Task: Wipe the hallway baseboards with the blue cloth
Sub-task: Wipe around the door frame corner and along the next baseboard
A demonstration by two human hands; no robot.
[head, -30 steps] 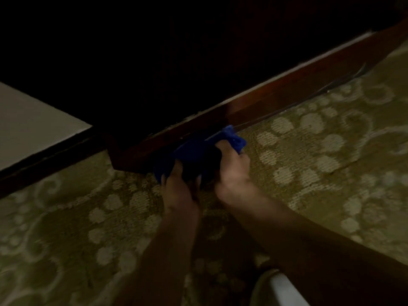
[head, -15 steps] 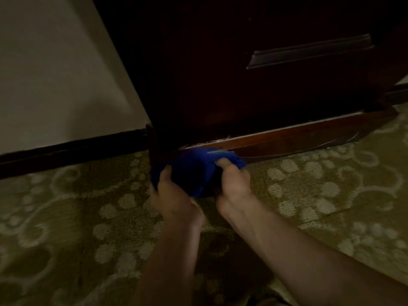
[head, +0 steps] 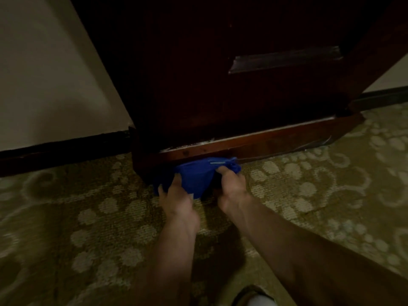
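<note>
Your left hand [head: 176,200] and right hand [head: 231,189] both grip the blue cloth [head: 194,175], fingers curled into its folds, one at each end, and it sits bunched against the foot of the reddish-brown baseboard [head: 254,143] where it meets the patterned carpet [head: 309,184]. Judge it soft, light and limp: it will crumple rather than slide flat, so keep a wad under your fingertips and hold it by the ends as now. Count one cloth, two hands, one dark wood door panel [head: 220,74] above, and one black baseboard strip [head: 66,149] along the pale wall [head: 44,74] to the left.
</note>
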